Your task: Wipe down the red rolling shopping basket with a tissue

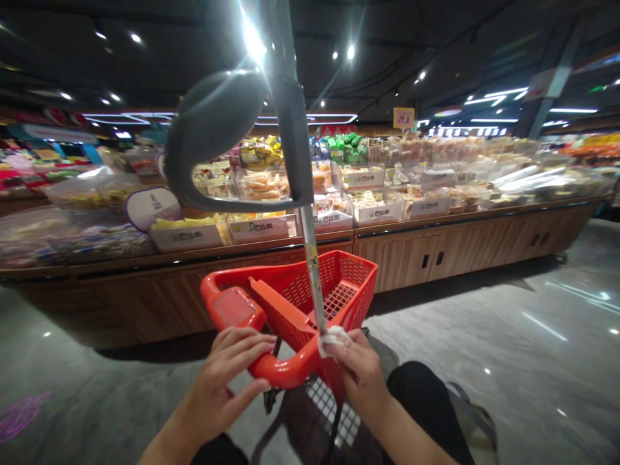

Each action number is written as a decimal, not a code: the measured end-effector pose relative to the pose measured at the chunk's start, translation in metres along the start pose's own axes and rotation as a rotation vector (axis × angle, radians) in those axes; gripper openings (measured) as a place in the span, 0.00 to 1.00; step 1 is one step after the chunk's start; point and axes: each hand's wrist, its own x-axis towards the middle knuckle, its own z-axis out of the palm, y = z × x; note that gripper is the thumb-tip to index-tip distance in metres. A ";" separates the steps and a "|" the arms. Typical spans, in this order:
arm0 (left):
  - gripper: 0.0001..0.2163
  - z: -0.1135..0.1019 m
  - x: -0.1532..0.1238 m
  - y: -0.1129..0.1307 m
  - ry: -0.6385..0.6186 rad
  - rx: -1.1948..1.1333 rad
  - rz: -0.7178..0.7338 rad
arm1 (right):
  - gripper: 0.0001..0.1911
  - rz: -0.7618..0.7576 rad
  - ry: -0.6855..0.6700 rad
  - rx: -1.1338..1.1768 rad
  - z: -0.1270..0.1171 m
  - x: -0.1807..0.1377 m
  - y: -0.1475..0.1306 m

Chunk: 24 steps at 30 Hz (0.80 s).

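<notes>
Before the snack counters, the right hand pinches a white wad low on the upright pole, and the left hand clasps the cart handle just beside it.

1. Ahead of you runs a wooden display counter stacked with packaged baked goods.
2. A yellow price sign stands above it.
3. Grey glossy floor reflects the ceiling lights.

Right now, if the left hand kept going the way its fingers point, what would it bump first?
Probably the red cart handle, which the left hand loosely holds. Past that, likely the white wad the right hand holds at the metal pole, though depth is unclear.
</notes>
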 end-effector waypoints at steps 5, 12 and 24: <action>0.18 -0.005 0.001 0.023 0.047 0.087 -0.079 | 0.17 0.179 0.161 0.061 0.002 0.004 0.008; 0.13 0.021 0.023 0.079 0.179 0.331 -0.285 | 0.15 0.117 -0.040 -0.081 0.020 0.017 0.009; 0.05 0.022 0.024 0.069 0.255 0.328 -0.246 | 0.14 0.228 -0.022 -0.050 0.022 0.015 0.004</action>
